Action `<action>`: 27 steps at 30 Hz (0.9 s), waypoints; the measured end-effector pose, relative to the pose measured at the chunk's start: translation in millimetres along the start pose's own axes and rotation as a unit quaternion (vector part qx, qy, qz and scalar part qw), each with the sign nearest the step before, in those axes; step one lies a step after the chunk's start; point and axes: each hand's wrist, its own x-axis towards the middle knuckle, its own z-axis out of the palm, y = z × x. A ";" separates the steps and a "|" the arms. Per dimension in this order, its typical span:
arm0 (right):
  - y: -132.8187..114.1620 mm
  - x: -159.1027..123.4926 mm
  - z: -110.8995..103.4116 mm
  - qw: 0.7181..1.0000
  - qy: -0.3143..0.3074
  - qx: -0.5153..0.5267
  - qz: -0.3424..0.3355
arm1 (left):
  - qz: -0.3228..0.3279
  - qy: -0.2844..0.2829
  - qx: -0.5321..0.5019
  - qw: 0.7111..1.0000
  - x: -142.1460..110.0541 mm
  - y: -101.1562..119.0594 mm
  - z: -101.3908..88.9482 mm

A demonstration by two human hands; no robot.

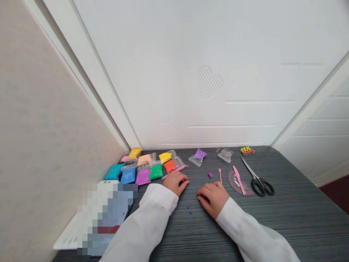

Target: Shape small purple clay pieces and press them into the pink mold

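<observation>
My left hand [176,182] rests on the dark table with its fingers loosely curled. A small gap shows between thumb and forefinger, and I see nothing held there. Across from it, my right hand [214,197] pinches a tiny purple clay ball [200,195] between thumb and fingertips, largely covered by them. Two tiny balls of purple clay, one [188,207] and another [190,213], lie on the table between my hands. Beyond my right hand sits a brighter purple lump of clay [209,175]. A pink modelling tool [220,175] lies just behind that hand.
Several bags of coloured clay [156,171] lie at the back left, beside pink tweezers [177,170]. An open purple bag [200,154] and a clear bag [225,155] are farther back. At right are a pink plastic knife [239,180], a clear protractor [232,182] and scissors [258,182].
</observation>
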 end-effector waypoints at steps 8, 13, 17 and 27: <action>4.2 0.9 3.1 1.000 -0.005 -0.015 0.007 | 0.057 -0.004 0.031 0.998 21.5 -3.1 15.3; 6.7 2.1 3.3 1.000 -0.014 -0.016 0.017 | 0.068 -0.009 0.036 0.997 21.6 -8.2 16.7; 8.5 3.1 3.2 0.999 -0.022 -0.011 0.022 | 0.047 0.008 0.027 0.999 4.0 -5.1 9.1; 9.5 0.6 1.2 0.999 -0.039 0.014 0.027 | -0.006 -0.008 -0.084 0.996 -60.7 16.5 -14.6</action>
